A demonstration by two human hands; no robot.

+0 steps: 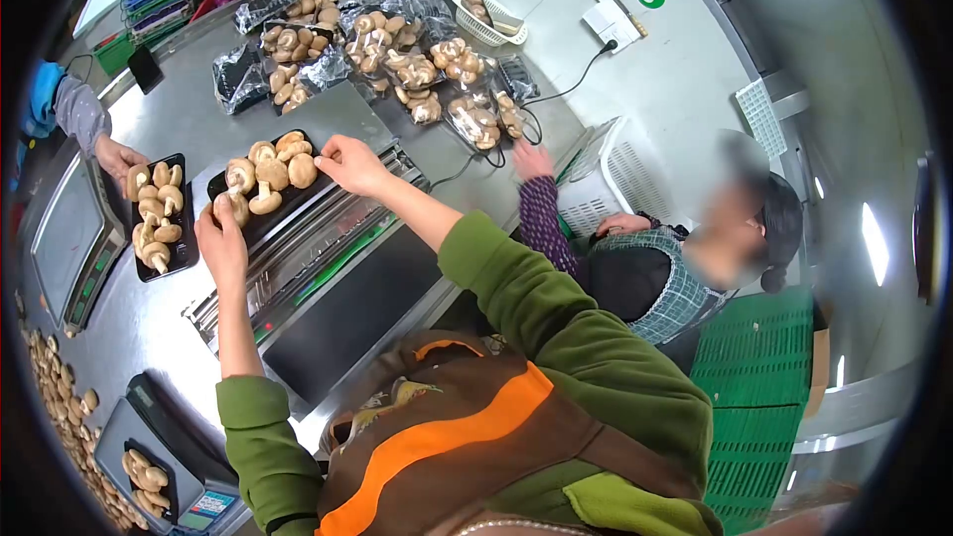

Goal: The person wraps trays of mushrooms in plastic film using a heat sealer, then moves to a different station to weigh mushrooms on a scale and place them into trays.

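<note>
Down the lower left edge of the frame, loose mushrooms [62,387] lie spread out, not in any tray; just right of them, a small tray with a few mushrooms [147,476] sits on a grey scale [111,442] and looks only part filled. At the left, a co-worker's hand [119,159] touches a black tray [189,243] that appears well filled, with no film visible over it. Left of centre, the wearer's left hand [220,238] is partly curled, thumb and fingers against a mushroom [233,206] at the near corner of a 2nd black tray [260,226]; this tray, also seemingly full and unwrapped, lies beside the wrapping machine [323,243]. The right hand [352,167] has its fingers bent nearly closed at the tray's far end; whether they pinch rim or mushroom cannot be told. Across the upper centre, many packs [412,69] shine as if film-covered, so that portion looks done, while these 2 trays and the loose mushrooms look unfinished. At centre right, another co-worker's hand [533,159] rests near those packs. Overlap and glare hide the pack count, palms mask the tray ends, and the dark lens rim cuts off the loose mushrooms.
</note>
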